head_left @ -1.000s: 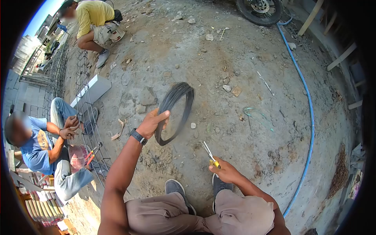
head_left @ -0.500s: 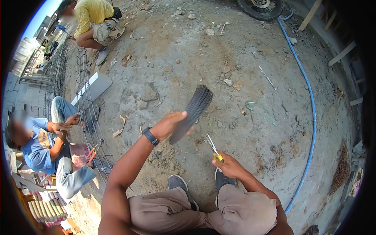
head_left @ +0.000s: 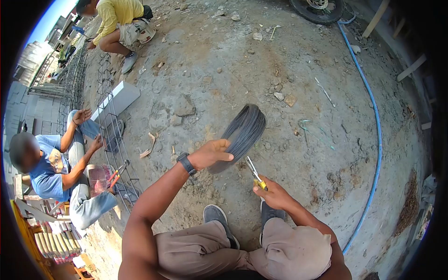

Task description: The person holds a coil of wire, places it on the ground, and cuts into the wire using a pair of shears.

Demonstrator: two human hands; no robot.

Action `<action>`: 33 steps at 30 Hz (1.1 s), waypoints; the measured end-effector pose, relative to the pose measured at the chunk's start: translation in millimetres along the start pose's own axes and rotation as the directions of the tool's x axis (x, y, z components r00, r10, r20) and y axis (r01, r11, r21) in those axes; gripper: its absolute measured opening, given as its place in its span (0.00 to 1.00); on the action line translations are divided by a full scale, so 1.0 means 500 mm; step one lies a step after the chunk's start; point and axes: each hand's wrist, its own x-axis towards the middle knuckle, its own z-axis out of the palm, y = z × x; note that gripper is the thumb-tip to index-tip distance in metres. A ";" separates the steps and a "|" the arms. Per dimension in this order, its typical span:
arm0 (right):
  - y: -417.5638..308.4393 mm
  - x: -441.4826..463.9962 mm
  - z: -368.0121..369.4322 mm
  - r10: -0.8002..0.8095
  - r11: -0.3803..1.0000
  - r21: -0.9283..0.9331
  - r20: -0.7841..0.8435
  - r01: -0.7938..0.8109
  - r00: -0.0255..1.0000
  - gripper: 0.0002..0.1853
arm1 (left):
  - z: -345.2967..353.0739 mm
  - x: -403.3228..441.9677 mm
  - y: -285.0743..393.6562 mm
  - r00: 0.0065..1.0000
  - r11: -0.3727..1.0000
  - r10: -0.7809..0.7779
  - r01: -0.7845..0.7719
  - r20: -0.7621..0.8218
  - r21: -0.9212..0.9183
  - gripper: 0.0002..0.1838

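My left hand (head_left: 212,154), with a dark watch at the wrist, grips a coil of dark thin wire (head_left: 249,128) at its lower left side. The coil is tilted, its loop partly seen edge-on. Just right of and below it, my right hand (head_left: 272,192) is closed around a tool with yellow handles (head_left: 262,185) and two slim metal prongs that point up and left toward the coil. The prongs' tips are close to the coil's lower edge; whether they touch it cannot be made out.
At the left a seated person (head_left: 53,163) is beside a rebar cage (head_left: 111,109) and a white block (head_left: 119,100). Another person in yellow (head_left: 113,16) crouches at the upper left. A blue hose (head_left: 373,102) runs down the right; a wheel (head_left: 322,11) stands at the top.
The coil and my left hand have moved right, nearer the tool, and the coil has turned. My right hand has shifted slightly right. The seated person's hands have moved apart.
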 end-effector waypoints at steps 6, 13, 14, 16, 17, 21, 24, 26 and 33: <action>0.025 0.006 0.003 -0.020 1.000 0.008 0.000 0.020 1.000 0.39 | 0.014 0.004 -0.006 0.999 0.996 -0.052 0.052 0.006 0.067 0.11; 0.015 -0.002 0.003 -0.007 1.000 -0.006 -0.009 0.007 1.000 0.39 | 0.034 -0.001 0.018 0.997 0.979 -0.073 0.071 0.002 0.190 0.11; 0.013 -0.002 0.004 -0.006 1.000 -0.004 -0.009 0.006 1.000 0.39 | 0.035 0.000 0.016 0.998 0.974 -0.059 0.057 0.007 0.218 0.12; 0.009 -0.002 0.002 -0.002 1.000 -0.006 -0.004 0.002 1.000 0.39 | 0.032 0.000 0.013 0.999 0.961 -0.031 0.026 0.013 0.275 0.14; 0.005 -0.004 0.000 0.003 1.000 -0.008 0.000 -0.003 1.000 0.39 | 0.027 0.002 0.005 0.999 0.963 -0.040 0.034 0.016 0.268 0.14; 0.008 -0.005 0.003 0.003 0.999 -0.033 -0.011 -0.003 1.000 0.38 | 0.015 0.005 -0.020 0.998 0.964 -0.062 0.056 0.014 0.258 0.17; 0.023 0.002 0.012 -0.015 1.000 -0.024 -0.019 0.015 1.000 0.39 | 0.016 -0.001 -0.012 0.997 0.946 -0.079 0.070 0.014 0.317 0.18; 0.022 0.003 0.012 -0.027 1.000 -0.011 -0.017 0.027 0.999 0.39 | 0.015 -0.003 -0.008 0.997 0.937 -0.077 0.066 0.019 0.343 0.18; 0.004 0.003 0.011 -0.013 1.000 0.027 0.013 0.013 1.000 0.38 | -0.006 0.008 -0.042 0.998 0.895 -0.012 -0.017 0.062 0.447 0.29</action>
